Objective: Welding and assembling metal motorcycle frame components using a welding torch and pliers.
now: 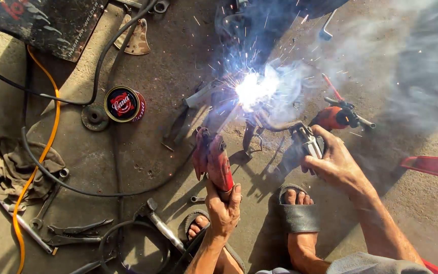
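Note:
My left hand (223, 207) grips the handle of a red welding shield (212, 157), held upright in front of me. My right hand (333, 161) is closed on a metal electrode holder (307, 141) whose rod reaches toward a bright white arc (252, 89). Sparks and bluish smoke rise from dark metal pieces (209, 101) lying on the concrete floor. Both my feet in dark sandals, the right foot (298, 210) and the left foot (197, 226), rest on the floor below the hands.
A red angle grinder (333, 117) lies right of the arc. A round red-and-black tin (124, 104), black cables (97, 66), an orange hose (39, 162), a rag (19, 167), wrenches and pliers (72, 233) and a chipping hammer (160, 223) lie at left. A welding machine (46, 23) stands top left.

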